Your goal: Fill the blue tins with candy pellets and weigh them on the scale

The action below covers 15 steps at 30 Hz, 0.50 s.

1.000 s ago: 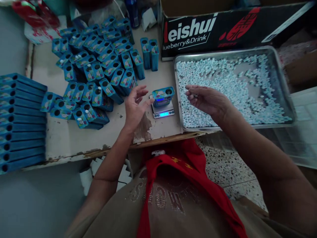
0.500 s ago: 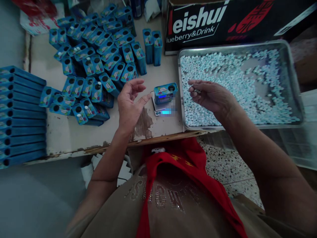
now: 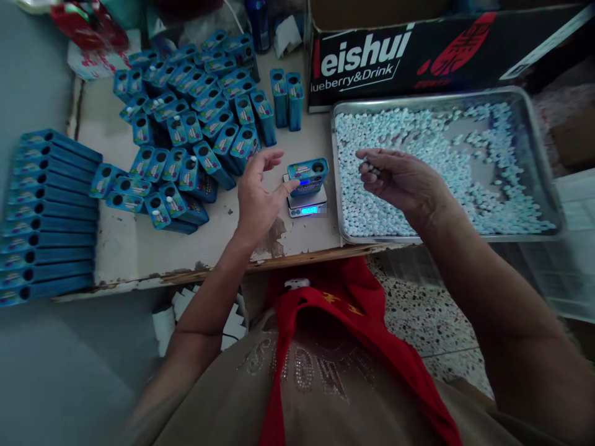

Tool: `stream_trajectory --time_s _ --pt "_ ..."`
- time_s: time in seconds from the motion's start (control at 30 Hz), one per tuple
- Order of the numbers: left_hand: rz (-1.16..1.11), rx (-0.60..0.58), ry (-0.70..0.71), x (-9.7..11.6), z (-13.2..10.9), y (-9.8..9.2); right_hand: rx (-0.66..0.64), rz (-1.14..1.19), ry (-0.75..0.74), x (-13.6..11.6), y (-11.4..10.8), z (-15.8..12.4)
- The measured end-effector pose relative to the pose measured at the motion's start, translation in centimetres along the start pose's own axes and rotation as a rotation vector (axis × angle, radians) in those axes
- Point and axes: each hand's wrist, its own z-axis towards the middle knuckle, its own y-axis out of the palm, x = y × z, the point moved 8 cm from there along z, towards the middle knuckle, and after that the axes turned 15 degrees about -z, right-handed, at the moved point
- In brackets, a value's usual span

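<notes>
A blue tin [image 3: 307,176] with a round hole in its top stands on a small digital scale [image 3: 309,206] with a lit display. Just left of the tin is my left hand [image 3: 263,192], fingers apart and holding nothing; its thumb tip reaches the tin's edge, though I cannot tell if they touch. My right hand [image 3: 400,179] hovers over the metal tray [image 3: 338,186], its fingers closed around a few small candies [image 3: 369,166]. Many pale blue and white candies [image 3: 395,133] cover much of the tray's floor.
Several blue tins [image 3: 204,111] stand close together at the back left, some with candies on top. A row of tins [image 3: 56,217] lines the left edge. Behind the tray stands a black carton [image 3: 367,62]. The table's front edge [image 3: 223,269] is chipped.
The view has shifted slightly. My left hand has moved right, its thumb closer to the tin. My right hand stays over the tray with candies in its fingers.
</notes>
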Motion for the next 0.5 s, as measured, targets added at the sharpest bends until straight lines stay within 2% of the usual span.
stream_trajectory --time_s 0.13,0.27,0.37,0.5 --pt "0.012 -0.002 -0.002 -1.2 0.2 0.7 -0.024 -0.049 -0.074 -1.4 1.0 -0.1" --pt "0.030 -0.006 -0.031 -2.2 0.2 1.1 -0.147 -0.164 -0.161 -3.0 4.0 1.0" --pt "0.047 0.005 -0.047 -2.3 0.1 0.8 -0.227 -0.334 -0.202 -3.4 5.9 2.3" --pt "0.093 0.027 -0.082 -2.2 -0.2 -0.3 -0.262 -0.585 -0.355 -3.9 6.7 3.1"
